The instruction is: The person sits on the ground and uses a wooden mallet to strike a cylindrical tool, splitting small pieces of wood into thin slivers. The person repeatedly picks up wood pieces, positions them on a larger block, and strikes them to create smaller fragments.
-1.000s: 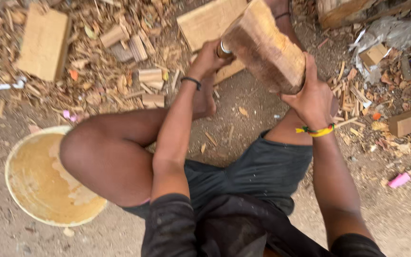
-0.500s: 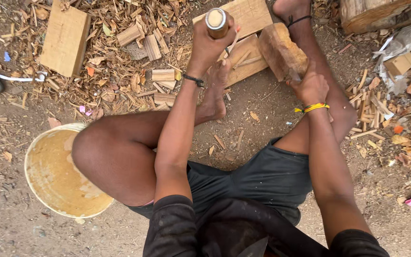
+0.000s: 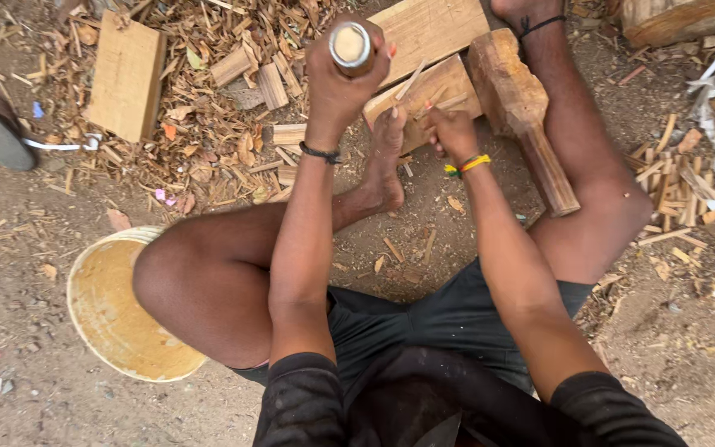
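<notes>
My left hand (image 3: 343,79) is raised and gripped around a wooden tool handle with a metal ring (image 3: 350,43) on its end; the tool's lower part is hidden by the fist. My right hand (image 3: 450,132), with a yellow wristband, rests with curled fingers on the near edge of a light plank (image 3: 424,87) among thin slivers. I cannot tell whether it grips anything. A heavy wooden mallet (image 3: 516,99) lies just right of that hand, its handle leaning on my right leg. My left foot (image 3: 386,161) presses against the plank's near edge.
A second plank (image 3: 436,29) lies behind the first. A flat board (image 3: 128,73) and small offcuts sit in a heap of wood chips (image 3: 217,108) at the upper left. A yellow basin (image 3: 105,306) stands by my left knee. More scraps (image 3: 688,182) lie at the right.
My right hand has let go of the mallet, which now lies against my right leg, and has moved onto the plank. My left hand stays raised with the tool.
</notes>
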